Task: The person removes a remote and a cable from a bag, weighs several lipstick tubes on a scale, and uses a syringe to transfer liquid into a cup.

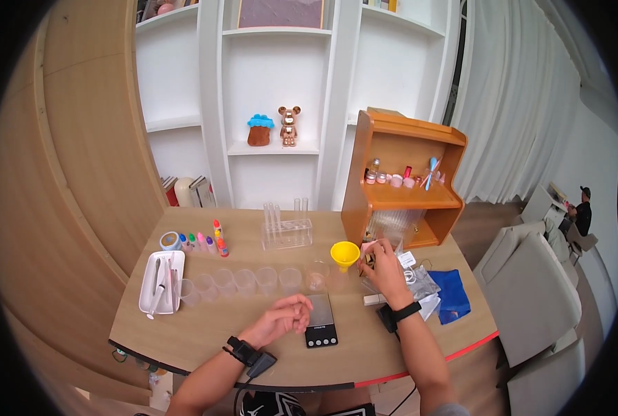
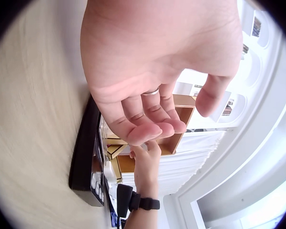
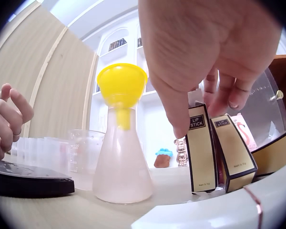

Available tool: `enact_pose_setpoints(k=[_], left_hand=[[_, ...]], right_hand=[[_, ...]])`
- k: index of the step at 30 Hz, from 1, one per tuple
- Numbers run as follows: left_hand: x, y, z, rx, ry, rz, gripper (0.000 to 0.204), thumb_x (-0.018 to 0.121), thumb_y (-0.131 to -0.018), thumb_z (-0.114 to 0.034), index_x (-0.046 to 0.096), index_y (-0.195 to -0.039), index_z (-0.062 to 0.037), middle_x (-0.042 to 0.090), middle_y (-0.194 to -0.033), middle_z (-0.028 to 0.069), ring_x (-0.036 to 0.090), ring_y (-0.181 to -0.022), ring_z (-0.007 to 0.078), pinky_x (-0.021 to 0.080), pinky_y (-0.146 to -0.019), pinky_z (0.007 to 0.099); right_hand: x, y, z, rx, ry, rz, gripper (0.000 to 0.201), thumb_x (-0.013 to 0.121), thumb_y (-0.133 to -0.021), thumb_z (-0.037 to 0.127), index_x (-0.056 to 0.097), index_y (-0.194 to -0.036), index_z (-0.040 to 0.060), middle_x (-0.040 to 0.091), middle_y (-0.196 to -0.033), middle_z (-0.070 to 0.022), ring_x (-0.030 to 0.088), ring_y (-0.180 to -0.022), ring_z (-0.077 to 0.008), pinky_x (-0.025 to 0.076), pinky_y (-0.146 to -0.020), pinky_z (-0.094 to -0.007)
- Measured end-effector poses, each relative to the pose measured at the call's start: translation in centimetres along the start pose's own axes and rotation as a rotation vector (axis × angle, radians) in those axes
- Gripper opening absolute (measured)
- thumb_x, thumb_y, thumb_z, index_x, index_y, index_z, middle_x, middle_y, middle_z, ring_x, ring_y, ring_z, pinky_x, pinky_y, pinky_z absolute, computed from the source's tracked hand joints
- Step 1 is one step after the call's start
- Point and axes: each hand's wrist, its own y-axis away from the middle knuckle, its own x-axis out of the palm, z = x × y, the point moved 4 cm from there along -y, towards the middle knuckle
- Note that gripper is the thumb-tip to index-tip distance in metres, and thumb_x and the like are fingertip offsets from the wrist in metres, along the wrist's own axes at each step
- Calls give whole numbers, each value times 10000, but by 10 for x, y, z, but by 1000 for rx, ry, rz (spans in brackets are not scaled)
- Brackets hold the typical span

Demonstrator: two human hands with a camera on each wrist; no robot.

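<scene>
My right hand (image 1: 387, 272) is among small items at the right of the table. In the right wrist view, its thumb and fingers pinch the top of a gold and black lipstick box (image 3: 202, 152). A second lipstick box (image 3: 234, 155) leans beside it, close under the fingers. Just left of that hand, a yellow funnel (image 1: 345, 254) sits in the neck of a conical flask (image 3: 123, 164). My left hand (image 1: 281, 320) holds nothing, its fingers loosely bent, beside and partly over a black digital scale (image 1: 321, 334).
Several clear plastic cups (image 1: 245, 281) stand in a row left of the flask. Behind them is a test tube rack (image 1: 287, 236). A white tray (image 1: 145, 291) with tools lies far left, near small colored bottles (image 1: 222, 248). A wooden cabinet (image 1: 364, 173) and blue pouch (image 1: 453, 297) are right.
</scene>
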Motion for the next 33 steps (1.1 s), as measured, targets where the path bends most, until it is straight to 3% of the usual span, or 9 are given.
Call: enact_pose_setpoints(k=[5, 8, 14, 21, 23, 25, 27, 28, 33], left_hand=[[2, 1, 3, -15, 41, 52, 260, 601, -973, -208, 562, -1169, -41, 557, -832, 34, 558, -797, 141, 453, -716, 288], [0, 0, 3, -2, 17, 59, 256, 596, -979, -209, 561, -1167, -39, 548, -840, 34, 549, -798, 141, 452, -720, 288], [1, 0, 3, -18, -3, 11, 277, 610, -954, -240, 570, -1133, -32, 527, -803, 42, 536, -772, 163, 436, -697, 297], [0, 1, 3, -17, -18, 2, 275, 607, -959, -239, 570, -1134, -31, 526, -800, 40, 535, -762, 159, 434, -695, 295], [0, 0, 1, -6, -9, 2, 274, 604, -962, -237, 571, -1138, -30, 525, -800, 38, 537, -766, 155, 434, -695, 295], [0, 0, 2, 0, -16, 10, 274, 602, -961, -232, 571, -1141, -29, 525, -800, 38, 538, -767, 156, 434, -694, 296], [0, -1, 1, 4, -22, 17, 273, 601, -959, -227, 571, -1144, -28, 524, -800, 38, 539, -768, 156, 433, -693, 297], [-1, -1, 2, -7, -10, 21, 268, 597, -959, -221, 572, -1142, -27, 526, -801, 38, 538, -765, 157, 433, -693, 300], [0, 0, 3, -38, 3, -1, 267, 596, -952, -216, 575, -1136, -23, 527, -799, 40, 533, -760, 158, 431, -695, 304]], right_hand=[[-6, 6, -1, -40, -1, 70, 389, 822, -758, 80, 572, -1054, 45, 544, -1186, -176, 636, -977, -437, 552, -799, -496], [-10, 8, -3, 83, -76, 131, 383, 830, -753, 73, 579, -1037, 23, 566, -1138, -169, 654, -903, -392, 550, -767, -462], [-12, 5, -16, 109, -173, 90, 368, 842, -752, 68, 591, -1008, -15, 632, -939, -165, 642, -697, -268, 524, -648, -363], [-32, 8, -36, 307, -323, -20, 353, 816, -819, 75, 617, -1097, -13, 662, -917, -116, 630, -676, -159, 519, -634, -305], [-35, 14, -53, 466, -1088, -220, 378, 759, -888, 41, 609, -1230, -16, 664, -939, -77, 644, -710, -135, 542, -643, -277], [-35, 25, -73, 556, -1301, -166, 387, 676, -941, -6, 567, -1312, -37, 668, -1046, -96, 680, -789, -177, 592, -724, -272], [-21, 38, -89, 620, -1785, -136, 316, 627, -965, -13, 570, -1273, -59, 664, -1142, -142, 691, -940, -222, 605, -862, -308], [-15, 42, -91, 580, -1932, -102, 293, 603, -974, -8, 564, -1257, -72, 651, -1214, -178, 654, -1100, -265, 566, -995, -346], [-13, 53, -94, 715, -2173, -235, 320, 620, -965, 6, 544, -1267, -64, 610, -1299, -203, 595, -1229, -314, 522, -1054, -419]])
